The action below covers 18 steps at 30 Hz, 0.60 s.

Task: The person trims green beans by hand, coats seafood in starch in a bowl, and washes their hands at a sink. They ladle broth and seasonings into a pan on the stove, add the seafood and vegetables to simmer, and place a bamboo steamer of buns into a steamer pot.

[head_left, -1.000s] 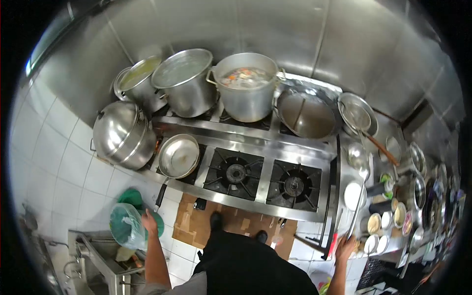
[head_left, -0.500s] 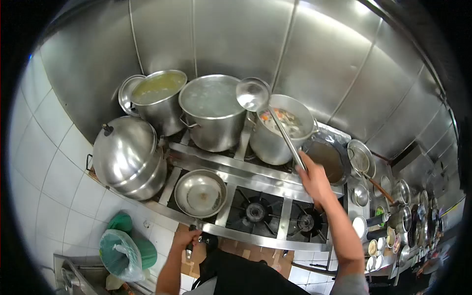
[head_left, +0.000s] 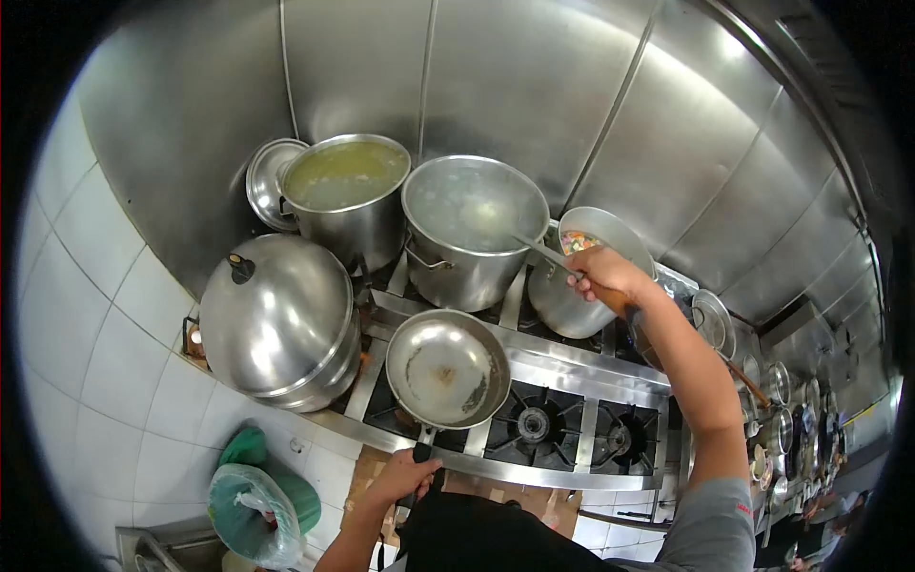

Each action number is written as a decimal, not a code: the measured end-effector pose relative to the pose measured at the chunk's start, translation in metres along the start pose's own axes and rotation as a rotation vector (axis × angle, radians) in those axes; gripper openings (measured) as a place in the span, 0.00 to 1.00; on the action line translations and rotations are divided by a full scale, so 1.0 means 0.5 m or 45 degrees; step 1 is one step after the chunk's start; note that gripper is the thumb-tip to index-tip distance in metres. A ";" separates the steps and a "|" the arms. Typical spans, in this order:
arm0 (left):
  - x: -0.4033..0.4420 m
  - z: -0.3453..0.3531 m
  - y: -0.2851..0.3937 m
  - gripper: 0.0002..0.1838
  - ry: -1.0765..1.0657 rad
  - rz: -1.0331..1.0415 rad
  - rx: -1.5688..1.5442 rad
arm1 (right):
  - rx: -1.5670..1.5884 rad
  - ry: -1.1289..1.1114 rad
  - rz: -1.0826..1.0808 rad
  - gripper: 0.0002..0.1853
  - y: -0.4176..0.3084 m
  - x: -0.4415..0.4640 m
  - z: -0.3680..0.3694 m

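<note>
Domed pot at far left, lid on! Then the left hand, fingers wrapped round the handle, held the frying pan over the front-left burner. Ladle dipped in the cloudy stockpot, its handle clasped by the right hand!

Shiny, stained metal pan and glossy, smooth metal lid
</note>
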<state>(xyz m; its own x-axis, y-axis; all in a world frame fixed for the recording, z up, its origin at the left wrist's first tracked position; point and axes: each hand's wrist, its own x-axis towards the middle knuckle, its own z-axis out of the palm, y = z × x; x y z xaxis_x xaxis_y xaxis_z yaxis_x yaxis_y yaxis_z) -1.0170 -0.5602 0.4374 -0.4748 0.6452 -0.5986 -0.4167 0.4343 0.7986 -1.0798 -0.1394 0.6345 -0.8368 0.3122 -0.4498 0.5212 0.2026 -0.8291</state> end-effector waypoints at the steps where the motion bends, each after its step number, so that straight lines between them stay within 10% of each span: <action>1: -0.002 -0.007 0.026 0.17 -0.042 0.040 -0.048 | 0.132 -0.025 0.051 0.12 -0.012 -0.005 -0.004; 18: 0.016 -0.031 0.141 0.14 -0.233 0.043 -0.251 | 0.198 -0.032 0.365 0.23 -0.059 -0.408 0.019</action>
<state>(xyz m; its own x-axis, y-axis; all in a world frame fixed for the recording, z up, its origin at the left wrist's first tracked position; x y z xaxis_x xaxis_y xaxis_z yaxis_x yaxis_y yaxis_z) -1.0622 -0.5343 0.4882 -0.3506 0.7679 -0.5361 -0.5542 0.2914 0.7797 -0.9262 -0.2176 0.7476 -0.6648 0.3124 -0.6785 0.7057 -0.0352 -0.7077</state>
